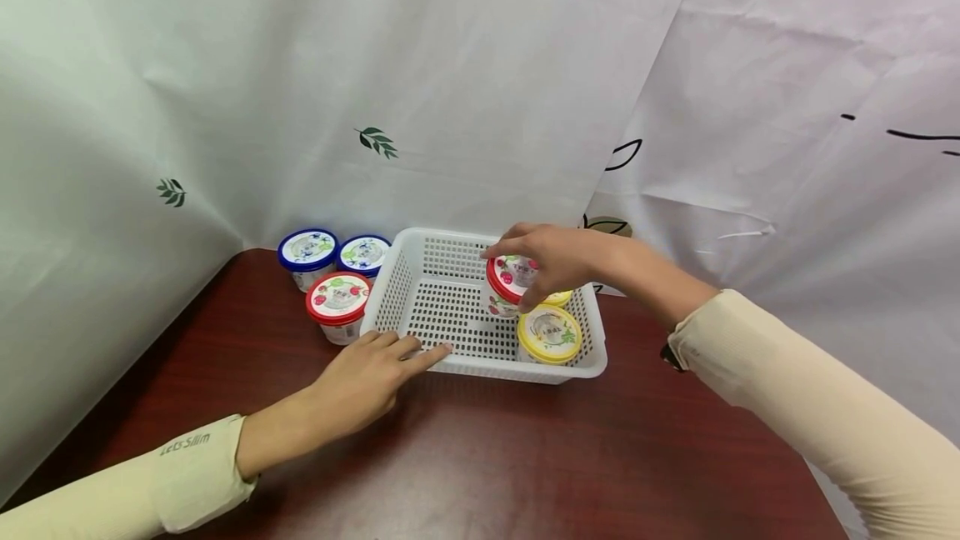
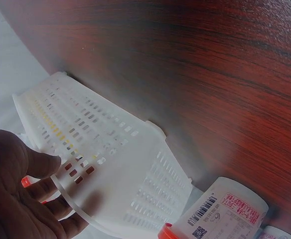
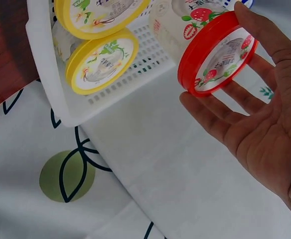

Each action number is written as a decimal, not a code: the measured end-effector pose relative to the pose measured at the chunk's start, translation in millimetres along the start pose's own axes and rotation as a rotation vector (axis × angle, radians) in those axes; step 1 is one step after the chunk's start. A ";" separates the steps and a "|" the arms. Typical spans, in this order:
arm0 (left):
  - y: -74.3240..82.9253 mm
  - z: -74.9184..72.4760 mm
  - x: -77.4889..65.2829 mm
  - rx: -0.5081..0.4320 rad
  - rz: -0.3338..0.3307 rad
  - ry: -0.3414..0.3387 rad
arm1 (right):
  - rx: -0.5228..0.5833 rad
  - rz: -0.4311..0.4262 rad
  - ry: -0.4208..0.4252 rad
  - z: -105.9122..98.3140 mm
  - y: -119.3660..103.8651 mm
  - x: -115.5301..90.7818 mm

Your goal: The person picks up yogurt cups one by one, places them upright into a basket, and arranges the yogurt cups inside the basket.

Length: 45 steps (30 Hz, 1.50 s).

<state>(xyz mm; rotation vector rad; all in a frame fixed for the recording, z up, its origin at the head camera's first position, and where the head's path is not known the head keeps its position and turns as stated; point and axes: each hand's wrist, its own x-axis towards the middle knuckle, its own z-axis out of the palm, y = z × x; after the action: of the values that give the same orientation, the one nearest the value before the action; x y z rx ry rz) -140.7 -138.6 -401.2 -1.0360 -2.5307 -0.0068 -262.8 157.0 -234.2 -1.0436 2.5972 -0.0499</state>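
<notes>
My right hand (image 1: 551, 257) grips a red-lidded tub with strawberry pictures (image 1: 498, 294) by its lid, over the right half of the white plastic basket (image 1: 491, 369). In the right wrist view, the thumb and fingers span the rim of the red lid (image 3: 222, 59). At the basket's front left corner my left hand (image 1: 363, 382) holds the rim. The left wrist view has its thumb outside the basket wall (image 2: 120, 174) and the fingers over the edge. Inside the basket's right end sit two yellow-lidded tubs, the front one (image 1: 550, 335) plainer to see, the back one (image 1: 558, 298) partly hidden.
Left of the basket stand another red-lidded tub (image 1: 339, 307) and two blue-lidded tubs, one at the far left (image 1: 308, 252) and one against the basket (image 1: 364, 255). A white printed curtain (image 1: 487, 90) hangs behind the dark red wooden table (image 1: 525, 457).
</notes>
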 end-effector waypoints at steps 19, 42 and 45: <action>-0.7 0.4 -0.5 0.002 0.001 -0.014 | -0.020 -0.099 0.006 30.0 -14.6 24.1; -1.3 0.1 -0.8 0.008 0.010 0.011 | -0.018 -0.060 -0.082 63.1 -20.2 49.7; -0.9 -0.4 -1.2 0.007 0.007 0.000 | -0.010 -0.059 -0.095 66.5 -22.1 53.7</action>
<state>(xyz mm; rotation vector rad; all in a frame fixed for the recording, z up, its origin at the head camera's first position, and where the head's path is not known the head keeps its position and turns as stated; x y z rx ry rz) -140.5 -140.1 -401.2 -1.0417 -2.5253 0.0033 -262.6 110.7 -309.3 -1.0986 2.4841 -0.0015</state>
